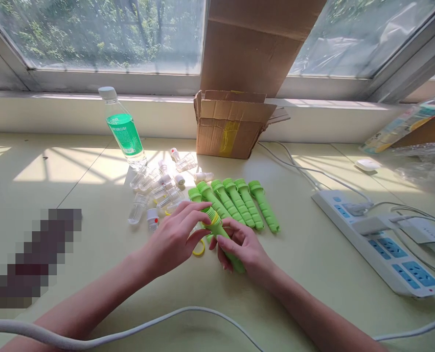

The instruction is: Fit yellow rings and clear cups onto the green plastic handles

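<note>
My right hand [244, 247] is closed around a green ribbed plastic handle [236, 263], held tilted with its threaded end up and to the left. A yellow ring [215, 219] sits around that threaded end. My left hand [180, 230] has its fingertips closed on the ring at the handle's top. Just behind, several more green handles [263, 205] lie side by side. A loose yellow ring [198, 248] lies on the table below my left fingers, partly hidden. Left of the handles is a loose pile of clear ribbed plastic covers [138, 209] and white caps with red buttons [152, 219].
A bottle with a green label [125, 134] stands behind the clear covers. An open cardboard box [228, 127] is at the back by the window. On the right lies a white power strip [378, 244] with plugged-in cables. A thick white cable [188, 309] crosses the front.
</note>
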A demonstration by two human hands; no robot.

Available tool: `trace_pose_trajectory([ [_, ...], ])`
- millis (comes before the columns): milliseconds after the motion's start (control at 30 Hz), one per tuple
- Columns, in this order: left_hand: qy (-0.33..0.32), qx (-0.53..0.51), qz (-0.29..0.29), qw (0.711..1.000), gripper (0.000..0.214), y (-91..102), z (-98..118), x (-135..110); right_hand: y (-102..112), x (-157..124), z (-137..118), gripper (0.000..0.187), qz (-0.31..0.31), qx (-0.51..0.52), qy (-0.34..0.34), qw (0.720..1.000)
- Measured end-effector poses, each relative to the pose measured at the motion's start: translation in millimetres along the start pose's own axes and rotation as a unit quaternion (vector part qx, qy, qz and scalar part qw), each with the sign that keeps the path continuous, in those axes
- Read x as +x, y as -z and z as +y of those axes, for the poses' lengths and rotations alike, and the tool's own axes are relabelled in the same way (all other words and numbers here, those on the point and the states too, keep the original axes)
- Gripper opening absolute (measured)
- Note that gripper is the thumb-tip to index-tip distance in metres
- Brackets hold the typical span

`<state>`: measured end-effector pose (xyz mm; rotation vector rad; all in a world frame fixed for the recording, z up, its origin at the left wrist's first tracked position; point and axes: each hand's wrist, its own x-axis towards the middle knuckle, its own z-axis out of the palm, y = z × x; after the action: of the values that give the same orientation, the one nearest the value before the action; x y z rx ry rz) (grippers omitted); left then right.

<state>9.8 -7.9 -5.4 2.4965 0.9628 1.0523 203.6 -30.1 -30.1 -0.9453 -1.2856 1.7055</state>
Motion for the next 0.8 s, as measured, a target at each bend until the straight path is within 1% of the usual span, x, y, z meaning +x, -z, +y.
trace_pose_trajectory([
  [67,-0.006,0.008,-0.020,1.000,0.019,2.7,0.6,0.7,-1.0,-0.9,-2.0,0.021,-0.013,-0.002,0.008,1.000],
  [133,-0.010,0.018,-0.028,0.999,0.020,3.9,0.8,1.1,-1.1,-1.8,-2.6,0.023,-0.025,-0.010,0.005,1.000],
  [200,-0.016,0.026,-0.016,0.999,0.016,3.0,0.3,1.0,-0.1,-2.3,-1.4,0.025,-0.030,-0.018,-0.006,0.999],
  [300,-0.023,0.028,0.005,0.999,0.010,-0.6,-0.9,0.1,2.0,-2.1,1.9,0.024,-0.015,-0.025,-0.022,0.999],
  [433,-0.025,0.018,0.013,0.999,0.011,-2.6,-0.5,-0.4,2.6,-1.2,3.9,0.033,0.016,-0.024,-0.041,0.999],
  [500,-0.024,0.015,0.012,1.000,0.012,-1.8,0.2,-0.2,1.7,-0.8,2.9,0.029,0.020,-0.022,-0.034,0.999],
  [667,-0.020,0.015,0.008,1.000,0.012,1.6,0.6,1.1,0.3,-0.3,-1.9,0.022,-0.002,-0.013,-0.004,1.000],
  [800,-0.022,0.019,0.015,0.999,0.009,2.6,0.3,1.7,1.3,-0.2,-2.9,0.026,-0.020,-0.035,-0.015,0.999],
])
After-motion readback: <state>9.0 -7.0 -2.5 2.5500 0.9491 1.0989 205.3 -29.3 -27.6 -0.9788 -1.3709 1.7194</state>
